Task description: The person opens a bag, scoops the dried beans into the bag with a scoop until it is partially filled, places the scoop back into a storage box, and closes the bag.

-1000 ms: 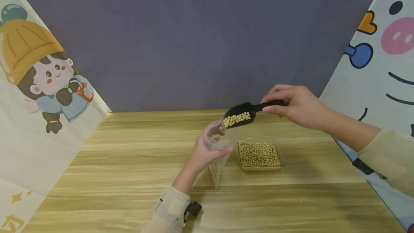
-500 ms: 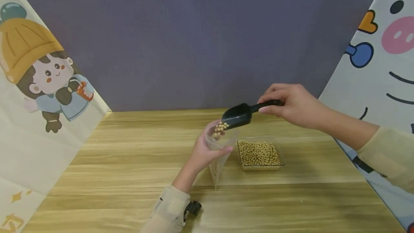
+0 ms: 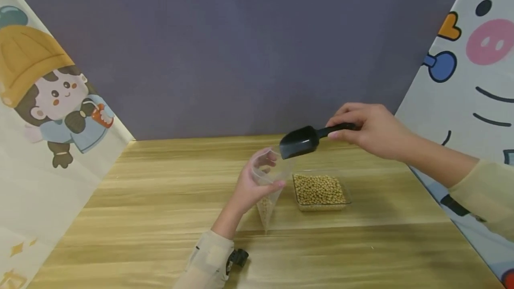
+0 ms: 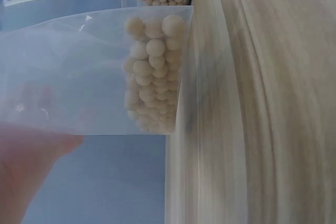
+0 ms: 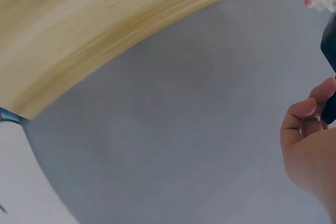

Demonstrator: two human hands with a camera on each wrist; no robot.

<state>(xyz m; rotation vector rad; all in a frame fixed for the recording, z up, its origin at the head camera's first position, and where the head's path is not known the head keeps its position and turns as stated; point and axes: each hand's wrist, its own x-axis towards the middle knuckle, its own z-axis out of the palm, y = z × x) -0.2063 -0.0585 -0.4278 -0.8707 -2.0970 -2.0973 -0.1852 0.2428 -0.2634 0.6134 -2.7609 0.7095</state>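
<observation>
My left hand (image 3: 251, 187) grips a clear plastic bag (image 3: 277, 171) near its open mouth, thumb in front and fingers behind. The bag hangs upright with its lower end close to the table. In the left wrist view, pale round soybeans (image 4: 155, 72) fill the bottom of the bag. My right hand (image 3: 369, 129) pinches the handle of a black scoop (image 3: 300, 142) between thumb and fingers. The scoop's lip tilts down at the right side of the bag's mouth, and no beans show in it. In the right wrist view, the scoop (image 5: 329, 45) is cut off by the edge.
A clear rectangular container (image 3: 322, 207) of soybeans stands on the wooden table (image 3: 160, 217), right of the bag. A dark grey panel (image 3: 241, 48) rises behind the table. Printed cartoon panels flank it left (image 3: 52, 208) and right (image 3: 425, 115).
The beans in the scoop have slid off its lip into the bag's mouth, leaving the scoop bare. My right hand has shifted slightly right. My left hand keeps its hold on the bag.
</observation>
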